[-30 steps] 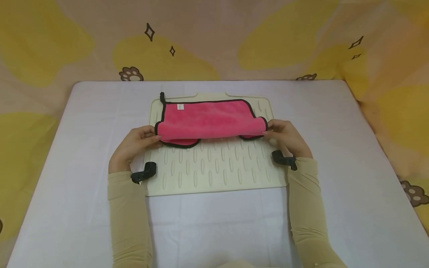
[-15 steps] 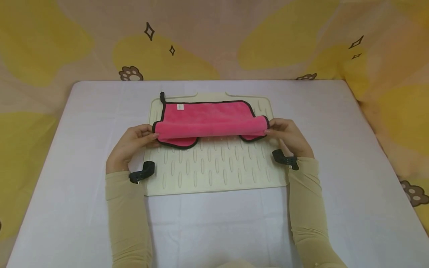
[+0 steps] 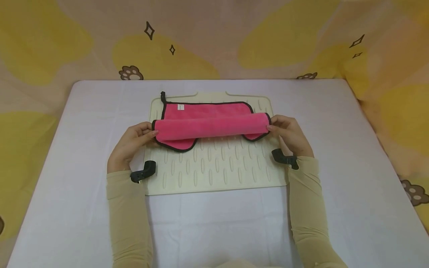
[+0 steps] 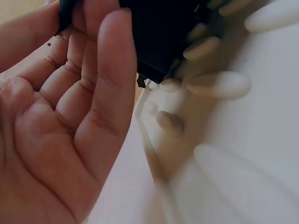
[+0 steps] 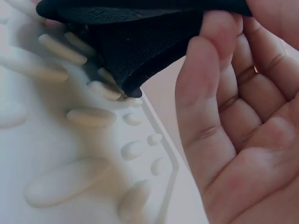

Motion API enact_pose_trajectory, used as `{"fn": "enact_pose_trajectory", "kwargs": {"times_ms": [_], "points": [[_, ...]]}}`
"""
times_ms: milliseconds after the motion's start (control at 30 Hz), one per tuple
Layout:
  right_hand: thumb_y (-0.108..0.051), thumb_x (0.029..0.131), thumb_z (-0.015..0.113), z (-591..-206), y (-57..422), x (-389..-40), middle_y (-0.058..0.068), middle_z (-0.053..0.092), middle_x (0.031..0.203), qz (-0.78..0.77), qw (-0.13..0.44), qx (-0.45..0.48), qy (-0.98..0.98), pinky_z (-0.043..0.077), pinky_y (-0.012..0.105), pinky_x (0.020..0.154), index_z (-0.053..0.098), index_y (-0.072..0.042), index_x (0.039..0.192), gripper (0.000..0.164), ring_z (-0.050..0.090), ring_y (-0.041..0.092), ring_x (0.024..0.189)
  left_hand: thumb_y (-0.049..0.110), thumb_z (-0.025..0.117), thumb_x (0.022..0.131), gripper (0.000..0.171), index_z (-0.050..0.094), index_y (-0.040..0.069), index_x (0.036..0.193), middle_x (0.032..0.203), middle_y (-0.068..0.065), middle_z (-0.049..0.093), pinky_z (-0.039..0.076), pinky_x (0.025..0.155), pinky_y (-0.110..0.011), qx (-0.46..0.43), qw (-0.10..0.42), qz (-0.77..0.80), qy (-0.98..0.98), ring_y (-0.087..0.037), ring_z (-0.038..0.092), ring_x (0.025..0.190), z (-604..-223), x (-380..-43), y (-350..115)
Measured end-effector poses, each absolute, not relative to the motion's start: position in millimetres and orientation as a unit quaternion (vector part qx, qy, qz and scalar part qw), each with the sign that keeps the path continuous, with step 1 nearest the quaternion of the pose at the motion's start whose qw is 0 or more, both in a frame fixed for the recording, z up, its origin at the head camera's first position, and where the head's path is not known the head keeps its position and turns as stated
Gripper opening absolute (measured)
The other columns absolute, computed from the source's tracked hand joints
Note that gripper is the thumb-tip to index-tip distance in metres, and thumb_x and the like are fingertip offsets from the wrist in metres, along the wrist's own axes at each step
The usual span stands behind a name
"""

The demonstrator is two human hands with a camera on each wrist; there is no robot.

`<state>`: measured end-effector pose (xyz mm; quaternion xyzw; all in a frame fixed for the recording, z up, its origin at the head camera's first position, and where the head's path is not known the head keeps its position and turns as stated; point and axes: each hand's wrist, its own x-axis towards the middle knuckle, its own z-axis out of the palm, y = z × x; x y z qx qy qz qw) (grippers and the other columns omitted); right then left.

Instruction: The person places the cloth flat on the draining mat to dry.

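Note:
A pink towel (image 3: 211, 126) with black edging is folded over into a raised band across the ribbed cream mat (image 3: 214, 178). Its far part lies flat, with a small white label (image 3: 181, 107) and a black hanging loop (image 3: 163, 96). Two rounded corners show below the band. My left hand (image 3: 129, 143) pinches the band's left end between thumb and fingers; my right hand (image 3: 291, 134) pinches the right end. Both wrist views show the towel's edge as dark fabric, close over the mat's ridges, beside the left fingers (image 4: 112, 70) and the right fingers (image 5: 198, 88).
The mat lies on a white-covered table (image 3: 214, 227), its front edge between my forearms. A black wrist camera (image 3: 144, 172) sits at my left wrist, another (image 3: 285, 159) at my right. A yellow patterned cloth backdrop (image 3: 214, 33) rises behind the table.
Both hands have moved slightly away from me, the right one more, raising the folded band and tilting it up to the right. The towel's lower-left corner reaches a little further down the mat.

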<state>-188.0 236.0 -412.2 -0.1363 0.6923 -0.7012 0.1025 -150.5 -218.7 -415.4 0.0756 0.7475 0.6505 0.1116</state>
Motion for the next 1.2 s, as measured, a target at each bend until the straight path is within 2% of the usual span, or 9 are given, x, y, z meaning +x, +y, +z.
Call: {"fn": "enact_pose_trajectory", "kwargs": {"times_ms": [67, 200, 333, 400, 533, 633, 733, 833, 1200], "points": [[0.005, 0.088, 0.060, -412.5, 235.3, -188.5, -0.002, 0.065, 0.079, -0.694, 0.102, -0.132, 0.700, 0.048, 0.023, 0.071, 0.067, -0.007, 0.087, 0.014, 0.056, 0.012, 0.076, 0.004, 0.055, 0.095, 0.004, 0.056, 0.001, 0.098, 0.079, 0.006, 0.063, 0.052, 0.069, -0.019, 0.068, 0.122, 0.637, 0.758, -0.007, 0.062, 0.069, -415.1, -150.9, -218.4], [0.000, 0.086, 0.067, -413.4, 236.3, -189.0, -0.003, 0.064, 0.086, -0.635, 0.117, -0.114, 0.755, 0.044, 0.023, 0.078, 0.067, -0.007, 0.091, 0.008, 0.054, 0.013, 0.086, 0.011, 0.063, 0.091, 0.028, 0.055, -0.006, 0.112, 0.094, 0.000, 0.065, 0.047, 0.081, -0.017, 0.058, 0.178, 0.590, 0.786, -0.007, 0.061, 0.085, -413.9, -150.3, -218.7], [-0.005, 0.081, 0.074, -415.5, 239.4, -189.3, 0.000, 0.064, 0.091, -0.553, 0.159, -0.103, 0.811, 0.042, 0.026, 0.078, 0.066, -0.006, 0.097, 0.018, 0.055, 0.018, 0.090, 0.014, 0.071, 0.085, 0.046, 0.054, -0.005, 0.123, 0.111, -0.011, 0.063, 0.043, 0.086, -0.015, 0.082, 0.222, 0.533, 0.812, -0.008, 0.059, 0.097, -415.1, -150.1, -218.3], [-0.004, 0.079, 0.075, -417.5, 239.9, -190.5, 0.003, 0.064, 0.093, -0.530, 0.174, -0.118, 0.822, 0.044, 0.026, 0.077, 0.065, -0.003, 0.101, 0.023, 0.057, 0.020, 0.089, 0.011, 0.071, 0.084, 0.042, 0.056, -0.005, 0.120, 0.110, -0.015, 0.063, 0.044, 0.084, -0.016, 0.092, 0.222, 0.522, 0.818, -0.010, 0.060, 0.096, -416.8, -150.8, -217.6], [-0.003, 0.084, 0.070, -421.1, 239.1, -193.3, 0.008, 0.065, 0.090, -0.511, 0.157, -0.156, 0.831, 0.046, 0.023, 0.075, 0.064, 0.003, 0.100, 0.018, 0.058, 0.017, 0.084, 0.011, 0.065, 0.089, 0.022, 0.061, -0.006, 0.101, 0.088, -0.009, 0.063, 0.043, 0.075, -0.015, 0.088, 0.189, 0.513, 0.833, -0.008, 0.056, 0.084, -419.3, -152.9, -216.0], [-0.004, 0.090, 0.063, -421.2, 238.3, -193.7, 0.008, 0.064, 0.084, -0.522, 0.132, -0.157, 0.828, 0.045, 0.022, 0.072, 0.062, 0.006, 0.095, 0.012, 0.056, 0.015, 0.080, 0.011, 0.057, 0.094, 0.024, 0.058, -0.010, 0.108, 0.086, -0.004, 0.063, 0.046, 0.076, -0.015, 0.076, 0.173, 0.547, 0.816, -0.005, 0.058, 0.078, -419.4, -154.2, -214.0], [-0.006, 0.093, 0.058, -419.9, 237.0, -193.0, 0.005, 0.062, 0.082, -0.555, 0.123, -0.148, 0.809, 0.046, 0.023, 0.072, 0.058, 0.008, 0.095, 0.014, 0.056, 0.015, 0.079, 0.009, 0.052, 0.097, 0.035, 0.048, -0.012, 0.125, 0.096, -0.003, 0.065, 0.052, 0.078, -0.019, 0.065, 0.167, 0.595, 0.783, -0.009, 0.066, 0.077, -418.9, -154.6, -212.5], [-0.005, 0.094, 0.056, -418.9, 235.6, -192.4, 0.000, 0.060, 0.081, -0.587, 0.120, -0.143, 0.788, 0.048, 0.023, 0.070, 0.056, 0.009, 0.094, 0.014, 0.056, 0.013, 0.077, 0.009, 0.050, 0.098, 0.038, 0.043, -0.014, 0.128, 0.095, -0.001, 0.065, 0.053, 0.076, -0.020, 0.062, 0.159, 0.616, 0.769, -0.009, 0.066, 0.074, -418.2, -154.6, -211.6], [-0.007, 0.095, 0.055, -412.7, 232.4, -190.0, -0.004, 0.054, 0.077, -0.626, 0.111, -0.102, 0.765, 0.041, 0.024, 0.067, 0.057, -0.005, 0.088, 0.007, 0.048, 0.010, 0.075, 0.008, 0.049, 0.098, 0.024, 0.048, -0.011, 0.112, 0.082, 0.009, 0.067, 0.052, 0.071, -0.020, 0.074, 0.142, 0.630, 0.760, -0.008, 0.065, 0.068, -417.2, -154.7, -212.4]]}}
